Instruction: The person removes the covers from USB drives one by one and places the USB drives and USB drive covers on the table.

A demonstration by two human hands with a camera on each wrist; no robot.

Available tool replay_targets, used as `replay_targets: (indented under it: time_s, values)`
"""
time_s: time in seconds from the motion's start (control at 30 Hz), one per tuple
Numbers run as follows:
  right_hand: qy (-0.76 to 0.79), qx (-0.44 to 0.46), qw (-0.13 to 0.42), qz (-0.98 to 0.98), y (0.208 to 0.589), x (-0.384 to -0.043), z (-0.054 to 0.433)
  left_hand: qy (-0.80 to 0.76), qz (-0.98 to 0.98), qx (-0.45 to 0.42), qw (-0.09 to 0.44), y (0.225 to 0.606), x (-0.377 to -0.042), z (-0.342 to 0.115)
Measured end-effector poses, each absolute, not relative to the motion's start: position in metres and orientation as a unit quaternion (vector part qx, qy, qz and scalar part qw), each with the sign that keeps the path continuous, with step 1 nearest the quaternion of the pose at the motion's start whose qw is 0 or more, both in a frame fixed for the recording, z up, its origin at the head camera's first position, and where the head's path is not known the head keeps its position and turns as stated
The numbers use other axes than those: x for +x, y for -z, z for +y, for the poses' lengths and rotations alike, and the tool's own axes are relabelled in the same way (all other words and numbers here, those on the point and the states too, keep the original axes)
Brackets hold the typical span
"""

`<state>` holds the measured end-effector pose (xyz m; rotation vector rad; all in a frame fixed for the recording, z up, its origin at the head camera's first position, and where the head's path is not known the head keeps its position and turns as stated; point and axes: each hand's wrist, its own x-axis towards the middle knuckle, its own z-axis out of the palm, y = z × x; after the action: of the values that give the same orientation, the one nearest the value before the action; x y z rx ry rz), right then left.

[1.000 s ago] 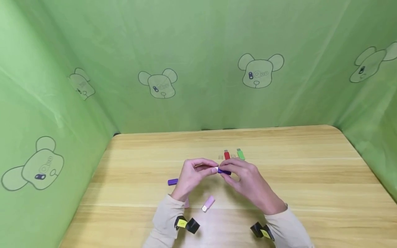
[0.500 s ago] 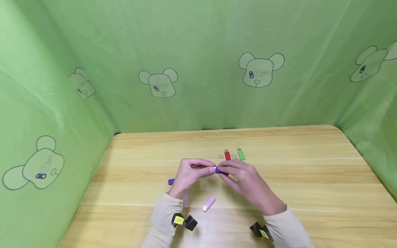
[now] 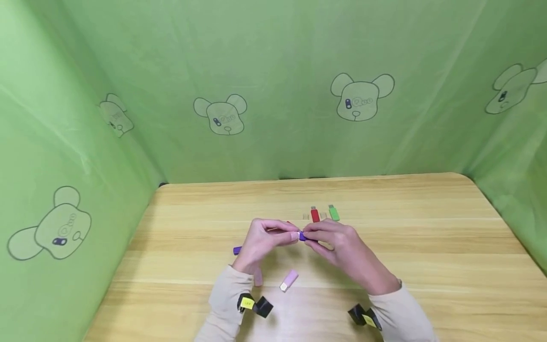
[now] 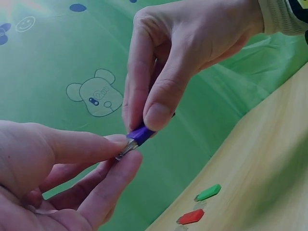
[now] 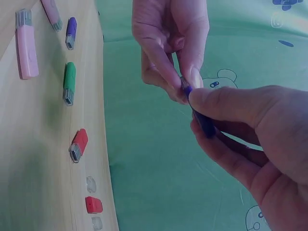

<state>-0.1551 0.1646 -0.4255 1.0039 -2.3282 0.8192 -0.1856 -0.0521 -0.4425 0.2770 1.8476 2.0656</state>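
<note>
Both hands meet over the table around one purple USB stick (image 3: 302, 236). My left hand (image 3: 266, 240) pinches its clear-capped metal end between thumb and fingertips, as the left wrist view shows. From the other side, my right hand (image 3: 342, 242) pinches the purple body (image 5: 204, 124) between thumb and fingers, which hide part of it. In the head view I cannot tell how far the clear cap (image 4: 126, 149) sits over the connector. Behind the hands lie an uncapped red USB stick (image 3: 315, 215) and an uncapped green one (image 3: 334, 213), each beside a small clear cap (image 3: 305, 216).
A pink USB stick (image 3: 289, 280) lies nearer me. Another pink one (image 3: 258, 278) and a purple one (image 3: 237, 250) are partly hidden by my left wrist. In the right wrist view, capped green (image 5: 70, 83) and red (image 5: 80, 144) sticks also lie on the wooden table (image 3: 427, 266).
The left wrist has shifted slightly left, covering more of the purple stick on the table. Both hands keep their pinch on the held USB stick, with only small finger movements.
</note>
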Motion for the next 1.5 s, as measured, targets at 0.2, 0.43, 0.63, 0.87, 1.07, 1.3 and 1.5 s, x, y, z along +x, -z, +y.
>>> replay_targets:
  time_s: [0.2, 0.43, 0.63, 0.87, 1.07, 1.3, 1.5]
  values:
    - [-0.298, 0.324, 0.238, -0.866, 0.417, -0.158, 0.19, -0.732, 0.667, 0.058, 0.127, 0.44, -0.192, -0.085]
    - [-0.304, 0.272, 0.251, -0.878, 0.419, -0.166, 0.209, -0.743, 0.656, 0.047, 0.121, 0.442, -0.197, -0.098]
    - [-0.312, 0.206, 0.225, -0.9, 0.443, -0.178, 0.216, -0.742, 0.658, 0.051, 0.117, 0.448, -0.199, -0.096]
    - [-0.339, 0.134, 0.171, -0.916, 0.468, -0.187, 0.197, -0.739, 0.664, 0.043, 0.108, 0.451, -0.199, -0.098]
    - [-0.347, 0.108, 0.149, -0.92, 0.481, -0.203, 0.158, -0.734, 0.671, 0.037, 0.097, 0.453, -0.201, -0.101]
    - [-0.309, 0.077, 0.143, -0.937, 0.483, -0.231, 0.117, -0.732, 0.674, 0.046, 0.089, 0.452, -0.202, -0.1]
    - [-0.271, 0.051, 0.128, -0.953, 0.48, -0.243, 0.099, -0.73, 0.674, 0.063, 0.092, 0.448, -0.204, -0.094]
